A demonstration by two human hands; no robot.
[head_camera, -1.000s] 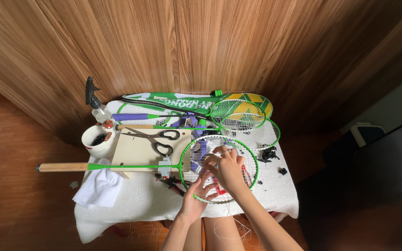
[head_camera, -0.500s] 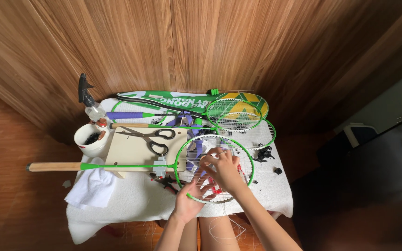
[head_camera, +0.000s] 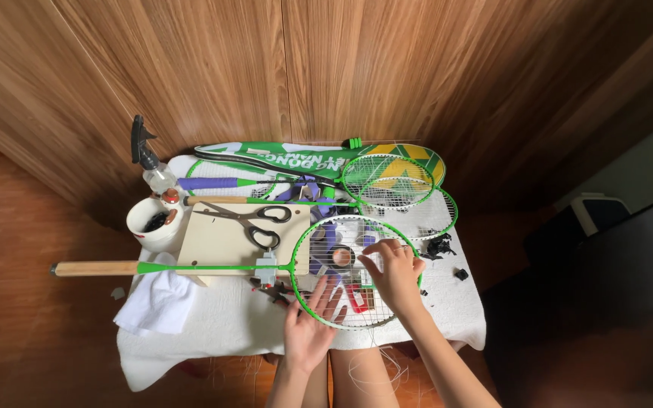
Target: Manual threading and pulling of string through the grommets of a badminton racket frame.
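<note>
A green badminton racket (head_camera: 213, 267) with a wooden handle lies across the white-covered table (head_camera: 213, 321), its round head (head_camera: 305, 240) toward me. My left hand (head_camera: 310, 325) rests palm down under the near rim of the head, fingers spread. My right hand (head_camera: 397, 273) lies on the strings at the right side of the head, fingertips pinching at the string. Loose white string (head_camera: 372, 370) hangs down below the table edge toward my legs.
Scissors (head_camera: 255, 222) lie on a pale wooden board (head_camera: 213, 242). A white cup (head_camera: 151, 225) and a spray bottle (head_camera: 153, 166) stand at the left. More green rackets (head_camera: 387, 181) and a green cover (head_camera: 281, 160) lie at the back. A white cloth (head_camera: 156, 302) and pliers (head_camera: 270, 287) are nearby.
My right hand has shifted rightward across the strings. My left hand has dropped lower and opened flat under the rim. The racket has stayed in place.
</note>
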